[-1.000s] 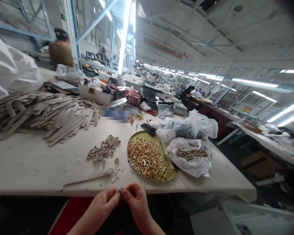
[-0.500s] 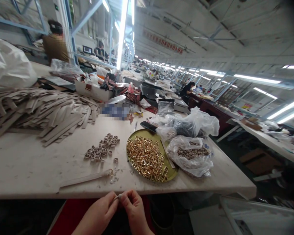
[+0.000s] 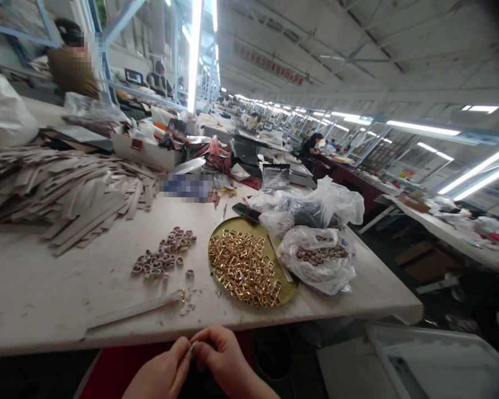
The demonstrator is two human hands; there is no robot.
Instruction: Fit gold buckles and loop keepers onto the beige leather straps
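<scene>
Pale strip (image 3: 193, 347), pinched between both hands' fingers (image 3: 203, 337)

No writing here can actually be read. The red banner (image 3: 268, 65) high along the ceiling carries a row of characters, but they are too small and blurred to make out. The small brown label (image 3: 136, 144) on the white carton (image 3: 149, 158) shows nothing legible, and the pixelated patch (image 3: 187, 188) on the table (image 3: 66, 277) hides whatever lies there.

We've got one head-worn view, looking forward and down from above the fingers (image 3: 220, 343); they sit close at the bottom edge, the workbench (image 3: 66, 288) just past them, the factory hall (image 3: 316, 61) far beyond them
</scene>
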